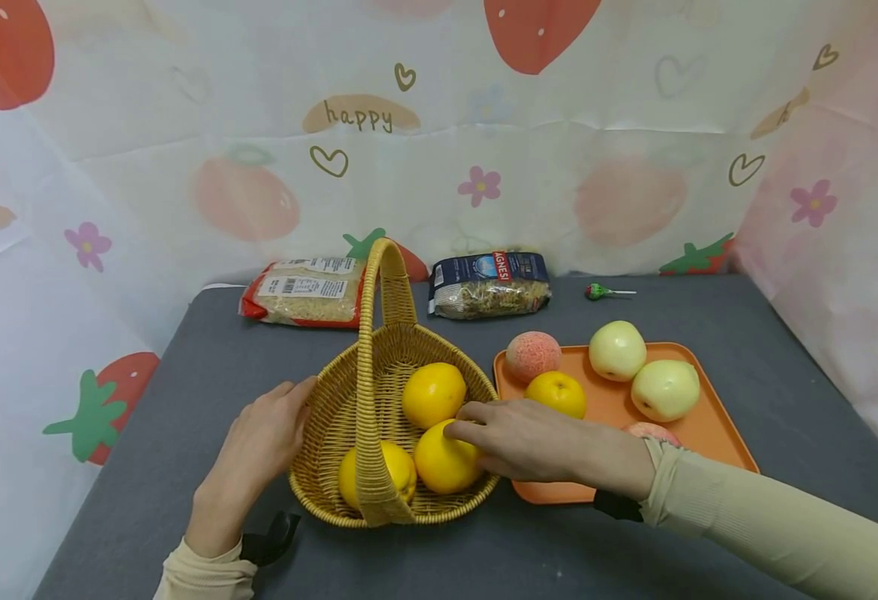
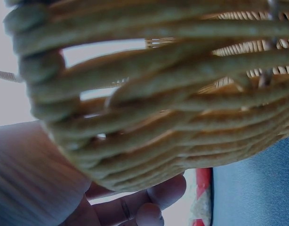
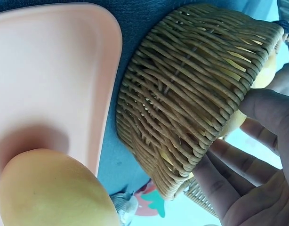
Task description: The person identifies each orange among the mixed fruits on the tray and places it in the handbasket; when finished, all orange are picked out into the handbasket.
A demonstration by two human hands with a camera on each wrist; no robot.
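A wicker basket (image 1: 334,433) with a tall arched handle stands in front of me and holds three yellow fruits. My left hand (image 1: 262,442) grips its left rim; in the left wrist view, curled fingers (image 2: 165,190) show beyond the woven wall. Across the right rim reaches my right hand (image 1: 532,437), its fingertips touching the nearest yellow fruit (image 1: 445,458) inside the basket. The fingers and thumb are spread loosely near the rim in the right wrist view, the fingertips partly hidden. Another yellow fruit (image 1: 434,394) lies behind it, and a third (image 1: 390,475) sits partly behind the handle.
An orange tray (image 1: 724,425) at right bears a yellow fruit (image 1: 556,393), pale green apples (image 1: 665,390) and pinkish peaches (image 1: 533,357), one partly under my right forearm. Behind are a bag of grain (image 1: 304,292), a dark blue AGNESI packet (image 1: 488,285) and a lollipop (image 1: 596,291).
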